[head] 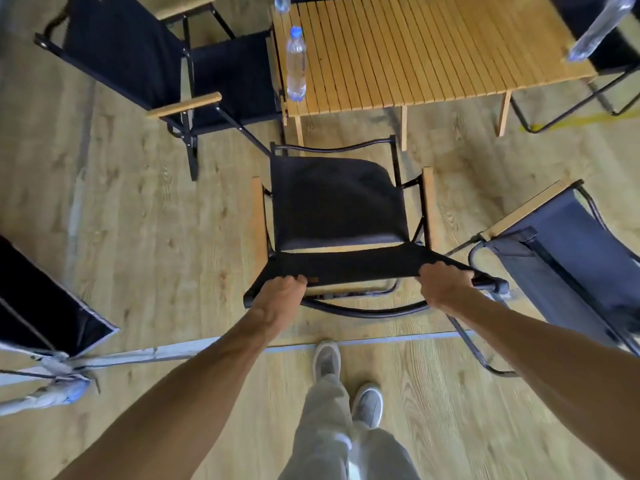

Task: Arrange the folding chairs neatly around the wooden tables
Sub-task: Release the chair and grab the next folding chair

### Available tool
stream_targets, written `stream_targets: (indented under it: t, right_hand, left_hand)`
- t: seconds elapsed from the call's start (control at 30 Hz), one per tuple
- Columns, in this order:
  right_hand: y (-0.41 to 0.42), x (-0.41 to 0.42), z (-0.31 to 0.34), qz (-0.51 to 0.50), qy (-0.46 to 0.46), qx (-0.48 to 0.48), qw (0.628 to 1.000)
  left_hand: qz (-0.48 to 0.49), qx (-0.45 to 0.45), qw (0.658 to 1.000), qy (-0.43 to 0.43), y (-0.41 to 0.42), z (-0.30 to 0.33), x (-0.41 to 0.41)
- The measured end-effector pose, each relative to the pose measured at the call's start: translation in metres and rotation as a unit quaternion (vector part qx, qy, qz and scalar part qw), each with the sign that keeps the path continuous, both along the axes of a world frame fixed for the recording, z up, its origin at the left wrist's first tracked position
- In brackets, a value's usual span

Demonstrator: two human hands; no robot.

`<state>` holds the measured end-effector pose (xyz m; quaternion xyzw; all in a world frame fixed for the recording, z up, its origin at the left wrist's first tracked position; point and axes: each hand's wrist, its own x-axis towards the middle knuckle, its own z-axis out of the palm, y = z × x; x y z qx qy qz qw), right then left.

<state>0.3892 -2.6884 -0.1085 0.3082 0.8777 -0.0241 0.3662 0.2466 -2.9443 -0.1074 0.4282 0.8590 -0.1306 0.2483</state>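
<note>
A black folding chair (336, 202) with wooden armrests stands in front of me, its seat facing the slatted wooden table (415, 53). My left hand (280, 296) grips the left end of its backrest top. My right hand (443, 284) grips the right end. The chair's front bar sits just short of the table's near legs. A second black folding chair (156, 64) stands at the table's left end. A third, blue-grey chair (568, 258) stands to my right, turned at an angle. Part of another chair (609, 64) shows at the table's right end.
A water bottle (296, 64) stands on the table's left edge, another bottle (599, 26) at its right end, and a third bottle (282, 1) at the top. A black panel on a stand (41, 306) is at my left. My feet (346, 382) are on the wood floor.
</note>
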Motion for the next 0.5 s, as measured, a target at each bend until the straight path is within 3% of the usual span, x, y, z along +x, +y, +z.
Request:
stream_targets:
  t: [0.5]
  right_hand:
    - [0.048, -0.020, 0.003, 0.010, 0.014, 0.026, 1.000]
  left_hand:
    - [-0.013, 0.042, 0.999, -0.010, 0.051, -0.009, -0.022]
